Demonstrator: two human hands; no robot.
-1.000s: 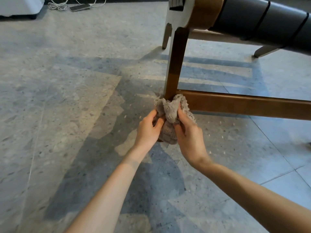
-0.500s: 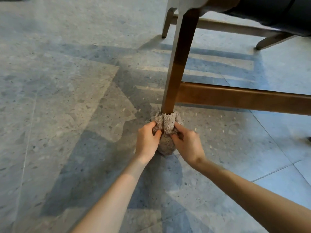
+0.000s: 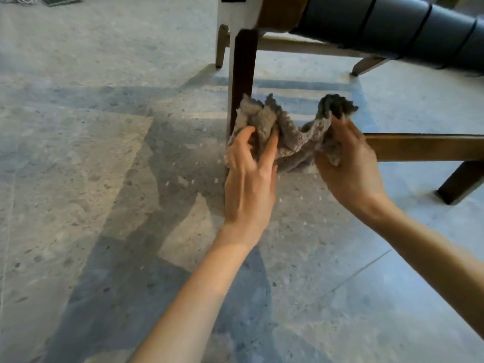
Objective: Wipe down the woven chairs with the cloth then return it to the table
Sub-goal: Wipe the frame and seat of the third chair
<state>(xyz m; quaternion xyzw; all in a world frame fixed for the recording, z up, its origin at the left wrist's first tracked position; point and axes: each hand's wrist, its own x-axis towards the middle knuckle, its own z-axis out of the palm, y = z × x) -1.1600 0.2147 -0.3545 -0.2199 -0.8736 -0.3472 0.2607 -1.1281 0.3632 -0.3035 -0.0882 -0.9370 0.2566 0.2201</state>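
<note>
In the head view we see 1 grey-brown cloth [image 3: 293, 138] slung across the middle of the frame between 2 hands, in front of the chair's dark front leg [image 3: 242, 74] and the low wooden rail [image 3: 424, 146]. The left hand [image 3: 248, 179] grips the cloth's left end by the leg, fingers curled into its folds. The right hand [image 3: 351, 169] pinches the bunched right end. The dark woven seat [image 3: 392, 24] fills the upper right, above the speckled floor [image 3: 91, 153].

Noted grey cloth [image 3: 293, 137] slung between both hands: left hand [image 3: 248, 179] holding one end at dark chair leg [image 3: 242, 74], right hand [image 3: 351, 174] gripping other end before wooden crossbar [image 3: 424, 146], above speckled floor [image 3: 104, 179].
</note>
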